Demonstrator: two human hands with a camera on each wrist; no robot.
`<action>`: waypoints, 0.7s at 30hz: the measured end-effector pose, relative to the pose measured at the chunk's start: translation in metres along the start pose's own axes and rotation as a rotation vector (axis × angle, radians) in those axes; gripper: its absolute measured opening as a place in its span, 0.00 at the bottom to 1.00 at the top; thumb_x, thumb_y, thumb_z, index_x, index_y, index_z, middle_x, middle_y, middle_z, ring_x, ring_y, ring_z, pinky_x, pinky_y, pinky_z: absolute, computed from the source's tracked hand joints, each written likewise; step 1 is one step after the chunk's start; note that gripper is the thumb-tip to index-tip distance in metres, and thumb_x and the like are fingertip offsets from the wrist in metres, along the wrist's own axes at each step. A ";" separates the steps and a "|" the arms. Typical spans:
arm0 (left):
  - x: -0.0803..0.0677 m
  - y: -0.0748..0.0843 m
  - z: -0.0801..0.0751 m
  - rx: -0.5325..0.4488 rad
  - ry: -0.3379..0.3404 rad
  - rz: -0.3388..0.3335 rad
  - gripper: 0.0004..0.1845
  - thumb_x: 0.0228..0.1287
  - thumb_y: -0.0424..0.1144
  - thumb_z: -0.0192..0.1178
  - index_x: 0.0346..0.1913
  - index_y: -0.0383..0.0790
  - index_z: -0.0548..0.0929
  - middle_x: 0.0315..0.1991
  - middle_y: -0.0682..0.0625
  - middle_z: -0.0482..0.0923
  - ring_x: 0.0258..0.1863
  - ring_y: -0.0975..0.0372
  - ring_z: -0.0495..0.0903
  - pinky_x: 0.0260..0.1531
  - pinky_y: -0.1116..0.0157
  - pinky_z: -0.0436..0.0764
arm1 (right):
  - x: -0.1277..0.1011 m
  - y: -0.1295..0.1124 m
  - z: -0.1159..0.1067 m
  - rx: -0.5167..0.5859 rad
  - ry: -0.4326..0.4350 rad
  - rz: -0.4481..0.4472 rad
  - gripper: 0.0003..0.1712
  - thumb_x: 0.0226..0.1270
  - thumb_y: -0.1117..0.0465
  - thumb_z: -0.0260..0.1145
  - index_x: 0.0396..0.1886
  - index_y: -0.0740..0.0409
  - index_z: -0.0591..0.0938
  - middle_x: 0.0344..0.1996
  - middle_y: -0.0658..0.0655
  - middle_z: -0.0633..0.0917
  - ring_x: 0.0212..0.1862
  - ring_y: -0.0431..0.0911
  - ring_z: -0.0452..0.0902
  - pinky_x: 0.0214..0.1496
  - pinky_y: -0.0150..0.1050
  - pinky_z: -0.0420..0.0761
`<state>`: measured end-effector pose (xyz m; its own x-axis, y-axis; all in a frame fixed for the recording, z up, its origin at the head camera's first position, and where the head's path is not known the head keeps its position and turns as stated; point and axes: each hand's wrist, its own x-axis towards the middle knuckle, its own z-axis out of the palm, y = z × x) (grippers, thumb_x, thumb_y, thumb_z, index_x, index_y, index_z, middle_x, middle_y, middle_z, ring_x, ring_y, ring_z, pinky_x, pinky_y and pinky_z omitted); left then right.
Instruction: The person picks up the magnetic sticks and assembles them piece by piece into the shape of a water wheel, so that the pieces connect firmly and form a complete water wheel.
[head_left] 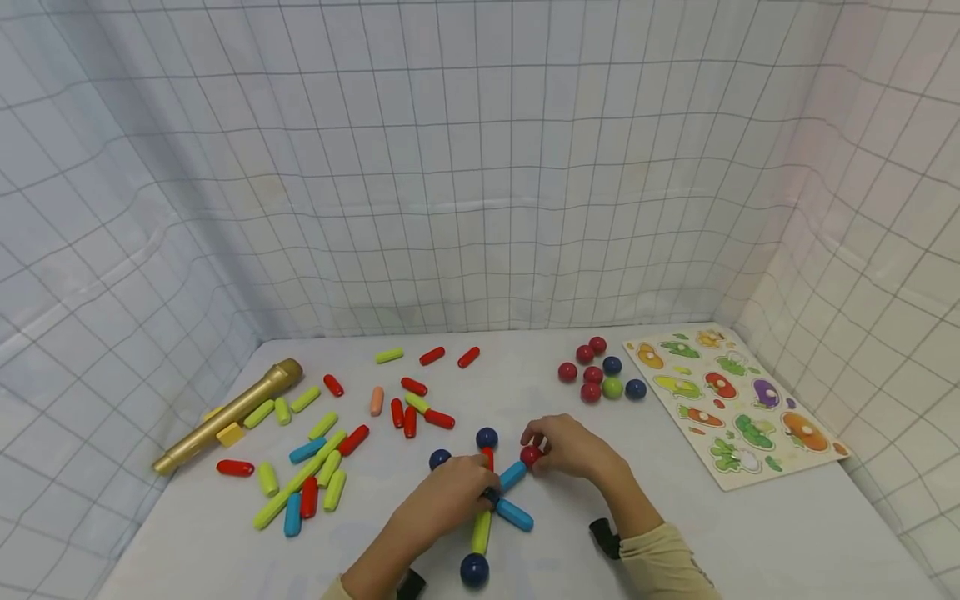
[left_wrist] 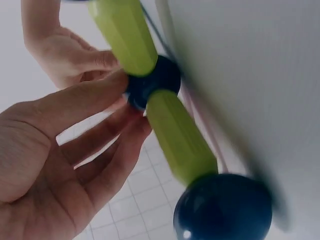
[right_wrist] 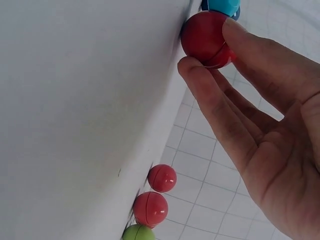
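Observation:
A star-shaped build of rods and balls lies on the table. My left hand (head_left: 456, 493) pinches its central dark blue ball (left_wrist: 167, 80) between thumb and fingers. From that centre run a yellow-green rod (head_left: 481, 535) to a navy ball (head_left: 475, 571) at the front, two blue rods (head_left: 515, 515) to the right, and a red rod (head_left: 488, 457) toward another navy ball (head_left: 487, 438). A further navy ball (head_left: 440, 458) shows just beyond my left hand, which partly hides the centre. My right hand (head_left: 576, 447) holds a red ball (right_wrist: 204, 40) at the end of the upper blue rod (head_left: 513, 477).
Loose red, yellow-green and blue rods (head_left: 300, 479) lie scattered at the left, near a gold microphone-shaped object (head_left: 232, 414). Several balls (head_left: 592, 375) cluster at the back right, beside a vegetable puzzle board (head_left: 738, 458). White gridded walls (head_left: 487, 183) enclose the table's back and sides.

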<state>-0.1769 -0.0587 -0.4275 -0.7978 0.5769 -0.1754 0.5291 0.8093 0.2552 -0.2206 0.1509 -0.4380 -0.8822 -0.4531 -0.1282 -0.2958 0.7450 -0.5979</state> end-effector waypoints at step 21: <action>-0.001 0.001 0.005 -0.020 0.038 -0.025 0.08 0.59 0.40 0.68 0.42 0.49 0.90 0.29 0.57 0.80 0.26 0.68 0.71 0.32 0.76 0.78 | 0.008 0.056 -0.035 -0.233 0.271 0.193 0.24 0.62 0.61 0.68 0.59 0.63 0.79 0.66 0.67 0.71 0.64 0.61 0.71 0.64 0.56 0.73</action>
<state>-0.1740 -0.0576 -0.4322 -0.8210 0.5520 -0.1461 0.5036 0.8205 0.2704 -0.2571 0.2063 -0.4445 -0.9851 -0.1717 0.0110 -0.1627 0.9088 -0.3842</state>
